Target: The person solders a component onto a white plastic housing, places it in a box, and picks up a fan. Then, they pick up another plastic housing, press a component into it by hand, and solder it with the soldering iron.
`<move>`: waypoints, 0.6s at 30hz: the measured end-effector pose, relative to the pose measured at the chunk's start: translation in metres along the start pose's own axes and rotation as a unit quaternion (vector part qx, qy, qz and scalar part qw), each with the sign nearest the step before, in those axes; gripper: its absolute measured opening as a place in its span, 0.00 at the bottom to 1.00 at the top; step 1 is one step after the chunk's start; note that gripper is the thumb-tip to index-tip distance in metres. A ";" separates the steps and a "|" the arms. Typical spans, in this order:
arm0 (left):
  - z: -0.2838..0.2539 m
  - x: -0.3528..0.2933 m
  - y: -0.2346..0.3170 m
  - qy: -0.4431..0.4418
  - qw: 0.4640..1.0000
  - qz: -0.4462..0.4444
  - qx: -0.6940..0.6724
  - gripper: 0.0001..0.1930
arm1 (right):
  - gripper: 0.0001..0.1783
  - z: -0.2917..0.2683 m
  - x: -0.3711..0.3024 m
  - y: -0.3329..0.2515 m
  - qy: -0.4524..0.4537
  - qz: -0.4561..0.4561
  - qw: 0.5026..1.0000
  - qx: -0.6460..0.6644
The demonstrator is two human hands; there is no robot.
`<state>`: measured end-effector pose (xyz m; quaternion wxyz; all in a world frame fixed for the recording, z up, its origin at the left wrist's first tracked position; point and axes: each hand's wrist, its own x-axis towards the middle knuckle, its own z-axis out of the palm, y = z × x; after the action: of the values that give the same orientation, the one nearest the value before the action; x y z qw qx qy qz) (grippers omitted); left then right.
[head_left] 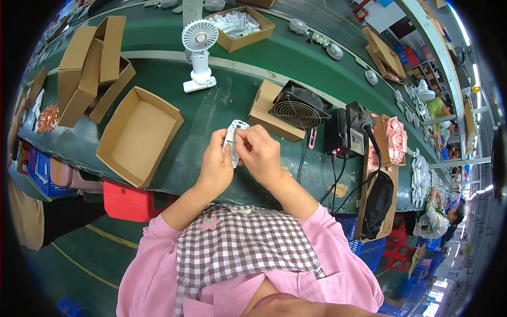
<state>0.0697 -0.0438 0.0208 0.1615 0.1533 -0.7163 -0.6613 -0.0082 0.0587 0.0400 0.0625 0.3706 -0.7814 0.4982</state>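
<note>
A small white plastic housing part (232, 138) is held upright between both hands over the green workbench (211, 113). My left hand (215, 164) grips its lower left side. My right hand (260, 150) pinches its upper right edge with thumb and fingers. Much of the part is hidden by my fingers. An empty open cardboard box (138, 136) lies just left of my hands.
A white handheld fan (199, 55) stands on its base beyond my hands. A black grille fan (299, 108) rests on a brown box to the right, beside a black power unit (346, 134) with cables. Folded cartons (90, 68) lie far left. A box of white parts (240, 26) sits at the back. Other workers sit along the line at right.
</note>
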 end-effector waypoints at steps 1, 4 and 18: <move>0.000 0.000 -0.004 0.000 1.000 -0.004 -0.002 0.13 | 0.06 0.000 0.001 0.001 -0.005 -0.014 1.000 -0.019; 0.000 0.002 -0.005 -0.010 0.999 -0.021 -0.034 0.12 | 0.05 -0.001 0.003 -0.002 -0.013 0.001 1.000 -0.018; -0.002 0.001 0.003 -0.030 0.988 -0.099 -0.114 0.13 | 0.06 -0.003 -0.013 0.014 0.029 0.194 0.962 0.192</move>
<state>0.0692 -0.0456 0.0238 0.0902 0.1843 -0.6218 -0.7558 -0.0087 0.0710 0.0256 -0.0855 0.2024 -0.7257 0.6519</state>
